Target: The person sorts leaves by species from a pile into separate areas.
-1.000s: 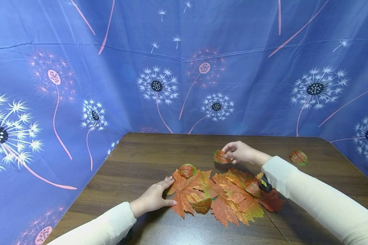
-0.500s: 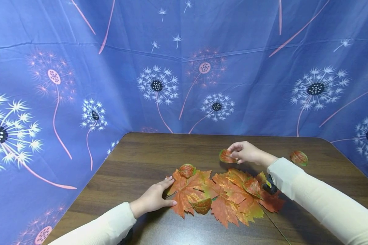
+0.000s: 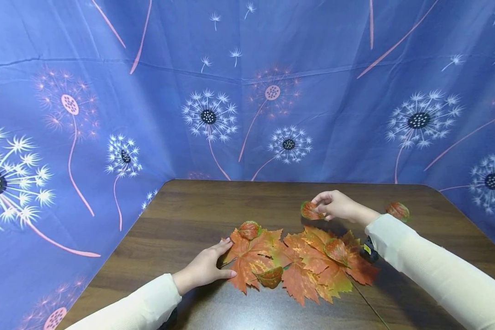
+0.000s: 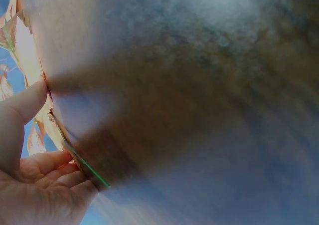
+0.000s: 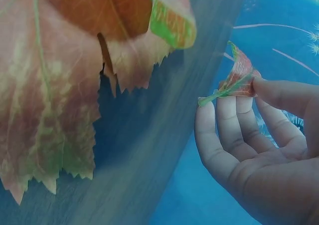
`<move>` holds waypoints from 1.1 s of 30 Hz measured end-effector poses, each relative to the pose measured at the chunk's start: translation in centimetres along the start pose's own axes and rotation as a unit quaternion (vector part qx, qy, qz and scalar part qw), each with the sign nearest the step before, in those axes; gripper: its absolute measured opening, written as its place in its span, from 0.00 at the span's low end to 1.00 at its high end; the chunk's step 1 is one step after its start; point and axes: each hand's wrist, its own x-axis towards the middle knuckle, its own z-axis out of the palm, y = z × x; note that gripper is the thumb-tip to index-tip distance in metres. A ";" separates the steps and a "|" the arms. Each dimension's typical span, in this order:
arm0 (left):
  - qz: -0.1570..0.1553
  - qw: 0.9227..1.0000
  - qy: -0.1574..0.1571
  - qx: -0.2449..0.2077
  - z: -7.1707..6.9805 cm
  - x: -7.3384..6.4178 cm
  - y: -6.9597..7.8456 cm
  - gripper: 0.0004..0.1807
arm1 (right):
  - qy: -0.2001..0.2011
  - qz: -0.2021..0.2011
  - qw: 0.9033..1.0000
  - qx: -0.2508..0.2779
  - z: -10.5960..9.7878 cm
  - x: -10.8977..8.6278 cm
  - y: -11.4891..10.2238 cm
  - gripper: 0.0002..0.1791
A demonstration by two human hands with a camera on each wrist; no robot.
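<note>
My right hand (image 3: 339, 205) pinches a small red leaf with green edges (image 3: 309, 211) between thumb and fingers, just above the back of the table. The right wrist view shows this leaf (image 5: 240, 78) curled, its green stem near a fingertip. My left hand (image 3: 206, 266) lies spread on the table, thumb and fingertips touching the left edge of a large orange maple leaf (image 3: 249, 256). More maple leaves (image 3: 313, 270) overlap to its right. Small rounded leaves lie on top: one at the upper left (image 3: 250, 229), one at the front (image 3: 271, 277), one at the right (image 3: 337, 251).
Another small red-green leaf (image 3: 398, 211) lies at the back right of the brown wooden table (image 3: 198, 206). A thin stem (image 3: 369, 305) runs from the maple leaves toward the front edge. Blue cloth with dandelion prints (image 3: 334, 114) hangs behind and at the sides.
My right hand has moved a little to the right with the small leaf in its pinch. The left hand and the maple leaves stay put; the head view shifts slightly.
</note>
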 end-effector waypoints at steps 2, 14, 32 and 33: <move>-0.001 1.000 -0.001 0.000 0.1 -0.1 0.0 0.45 | 0.003 0.002 1.000 0.000 0.0 0.0 0.3 0.16; -0.005 1.000 -0.001 -0.001 0.1 -0.2 -0.1 0.46 | 0.021 0.007 1.000 -0.014 -1.2 -0.2 0.9 0.16; -0.007 1.000 -0.004 -0.003 -0.1 -0.1 0.2 0.45 | 0.031 0.022 0.999 -0.005 -3.1 -2.1 2.1 0.19; -0.007 1.000 -0.004 -0.002 -0.1 -0.1 0.2 0.45 | 0.031 0.022 0.999 -0.004 -3.2 -2.2 2.2 0.19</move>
